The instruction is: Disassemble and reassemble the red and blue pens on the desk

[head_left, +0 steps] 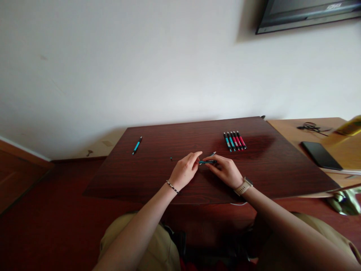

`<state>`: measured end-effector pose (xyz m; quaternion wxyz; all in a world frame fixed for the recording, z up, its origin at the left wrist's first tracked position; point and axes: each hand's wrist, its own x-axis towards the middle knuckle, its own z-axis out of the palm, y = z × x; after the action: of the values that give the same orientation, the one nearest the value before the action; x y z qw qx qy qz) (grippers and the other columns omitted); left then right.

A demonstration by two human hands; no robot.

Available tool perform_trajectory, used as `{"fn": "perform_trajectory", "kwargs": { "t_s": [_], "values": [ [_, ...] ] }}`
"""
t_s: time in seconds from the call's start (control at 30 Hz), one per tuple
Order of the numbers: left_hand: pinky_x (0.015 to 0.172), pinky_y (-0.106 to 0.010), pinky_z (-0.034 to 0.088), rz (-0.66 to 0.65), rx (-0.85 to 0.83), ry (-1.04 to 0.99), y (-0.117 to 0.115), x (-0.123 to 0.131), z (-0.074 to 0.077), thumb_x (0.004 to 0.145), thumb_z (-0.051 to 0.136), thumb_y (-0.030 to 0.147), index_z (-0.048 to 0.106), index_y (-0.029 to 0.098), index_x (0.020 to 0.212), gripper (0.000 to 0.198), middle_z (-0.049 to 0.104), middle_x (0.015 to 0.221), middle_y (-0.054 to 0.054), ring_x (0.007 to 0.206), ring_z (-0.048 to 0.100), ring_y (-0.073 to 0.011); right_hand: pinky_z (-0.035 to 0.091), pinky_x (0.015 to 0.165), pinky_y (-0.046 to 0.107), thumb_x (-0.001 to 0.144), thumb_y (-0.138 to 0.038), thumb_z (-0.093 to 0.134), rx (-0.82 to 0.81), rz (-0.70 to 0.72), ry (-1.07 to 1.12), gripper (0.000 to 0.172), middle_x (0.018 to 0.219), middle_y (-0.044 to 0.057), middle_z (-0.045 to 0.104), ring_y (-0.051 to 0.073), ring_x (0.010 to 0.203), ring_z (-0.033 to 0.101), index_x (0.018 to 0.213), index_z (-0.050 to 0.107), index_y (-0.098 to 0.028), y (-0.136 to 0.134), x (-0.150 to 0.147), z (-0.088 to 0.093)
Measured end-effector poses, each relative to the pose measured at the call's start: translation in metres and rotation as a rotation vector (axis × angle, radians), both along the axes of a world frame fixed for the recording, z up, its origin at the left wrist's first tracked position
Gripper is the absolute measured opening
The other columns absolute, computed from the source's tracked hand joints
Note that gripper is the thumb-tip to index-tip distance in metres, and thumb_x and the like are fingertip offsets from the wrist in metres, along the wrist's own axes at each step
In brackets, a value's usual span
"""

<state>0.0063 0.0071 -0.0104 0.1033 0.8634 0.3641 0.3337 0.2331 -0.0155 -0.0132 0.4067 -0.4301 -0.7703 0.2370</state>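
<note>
Over the middle of the dark wooden table [158, 139], my right hand [225, 169] pinches a blue pen [207, 162] between thumb and fingers. My left hand [186, 167] has its fingertips at the pen's left end, with the index finger stretched out; whether they grip the tip is too small to tell. Just behind the right fingers shows the end of a thin pale item [213, 153]. A tiny dark piece [171, 159] lies left of my left hand. Several blue and red pens [235, 141] lie side by side behind my right hand. Another blue pen [137, 145] lies alone at the left.
At the right, a lighter wooden table [287, 131] bears a black phone [321, 155], a coiled black cable [311, 127] and a yellow object [349, 126]. A screen [304, 15] hangs on the white wall behind.
</note>
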Motion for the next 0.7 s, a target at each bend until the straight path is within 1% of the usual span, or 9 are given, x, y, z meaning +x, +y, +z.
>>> {"fn": "perform_trajectory", "kwargs": {
  "t_s": [0.2, 0.4, 0.57, 0.7],
  "values": [
    [0.09, -0.035, 0.062, 0.009, 0.013, -0.09, 0.002, -0.002, 0.004, 0.096, 0.06, 0.003, 0.054, 0.023, 0.139, 0.048, 0.07, 0.102, -0.003, 0.094, 0.071, -0.0179, 0.056, 0.083, 0.032, 0.099, -0.032, 0.068, -0.012, -0.031, 0.018, 0.02, 0.109, 0.003, 0.08, 0.023, 0.096, 0.074, 0.117, 0.076, -0.028, 0.002, 0.002, -0.002],
    [0.092, -0.036, 0.062, -0.014, 0.027, -0.142, -0.003, 0.0, 0.01, 0.098, 0.06, 0.005, 0.056, 0.023, 0.137, 0.043, 0.071, 0.105, -0.004, 0.097, 0.072, -0.0177, 0.055, 0.077, 0.03, 0.099, -0.032, 0.067, -0.036, -0.085, -0.022, 0.018, 0.102, 0.003, 0.081, 0.021, 0.086, 0.075, 0.114, 0.075, -0.027, 0.001, 0.001, -0.001],
    [0.094, -0.034, 0.063, -0.039, -0.003, -0.244, -0.007, 0.002, 0.016, 0.1, 0.062, 0.01, 0.059, 0.023, 0.135, 0.037, 0.073, 0.109, -0.004, 0.096, 0.074, -0.0154, 0.055, 0.079, 0.029, 0.101, -0.033, 0.064, -0.047, -0.045, -0.04, 0.018, 0.104, 0.002, 0.081, 0.021, 0.088, 0.076, 0.116, 0.074, -0.027, -0.001, 0.001, 0.001],
    [0.093, -0.034, 0.064, -0.056, -0.018, -0.272, -0.009, 0.003, 0.021, 0.103, 0.061, 0.014, 0.061, 0.022, 0.132, 0.03, 0.074, 0.11, -0.005, 0.096, 0.075, -0.0152, 0.056, 0.081, 0.031, 0.102, -0.034, 0.063, -0.045, -0.013, -0.048, 0.019, 0.107, 0.002, 0.081, 0.023, 0.091, 0.076, 0.117, 0.073, -0.028, 0.0, 0.002, 0.001]
  ]
}}
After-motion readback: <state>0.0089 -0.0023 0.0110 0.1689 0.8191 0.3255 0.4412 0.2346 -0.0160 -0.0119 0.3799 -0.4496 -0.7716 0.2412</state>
